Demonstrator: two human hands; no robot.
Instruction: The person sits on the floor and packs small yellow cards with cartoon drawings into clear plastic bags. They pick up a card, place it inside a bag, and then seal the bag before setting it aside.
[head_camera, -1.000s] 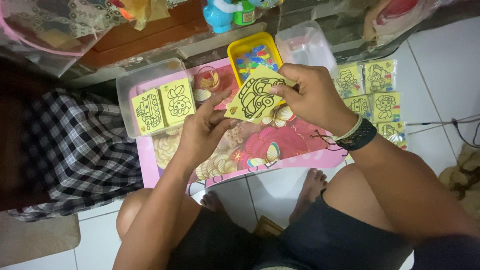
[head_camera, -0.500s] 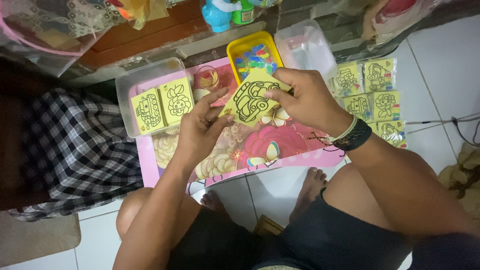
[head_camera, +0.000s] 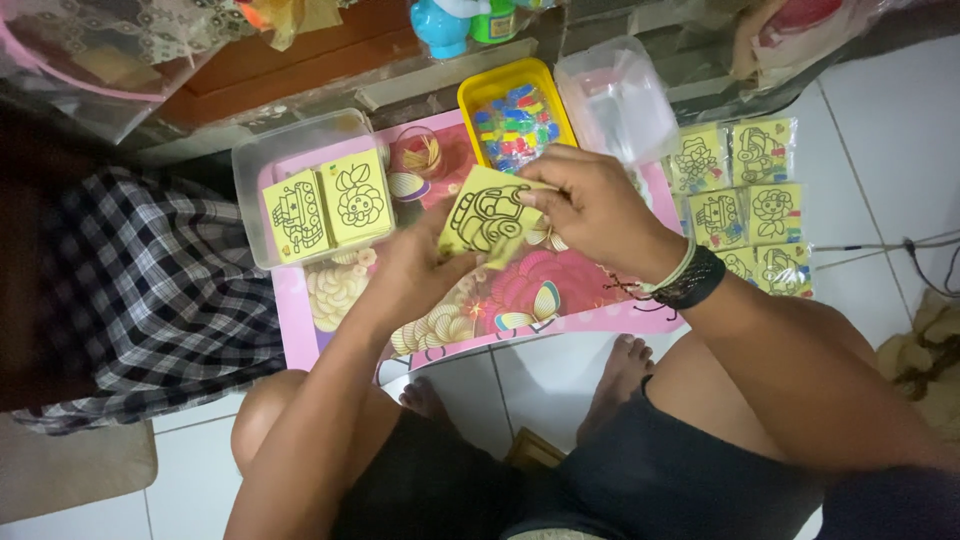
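Observation:
Both my hands hold one yellow card (head_camera: 487, 215) with a black line drawing of a vehicle, above a small pink table (head_camera: 560, 290) with flower prints. My left hand (head_camera: 420, 270) grips the card's lower left edge from beneath. My right hand (head_camera: 590, 210) pinches its upper right corner; a dark wristband sits on that wrist. The card is tilted and partly hidden by my fingers.
A clear plastic box (head_camera: 250, 170) at the table's left holds two stacks of yellow cards. A yellow tray (head_camera: 470, 100) of small coloured tubes and an empty clear box (head_camera: 615, 95) stand at the back. Packed yellow cards (head_camera: 745, 195) lie on the tiled floor at right. Checked cloth (head_camera: 130, 290) lies at left.
My right hand has slid from the card's right edge to its upper right corner, and the card has tilted slightly. My left hand has stayed under it.

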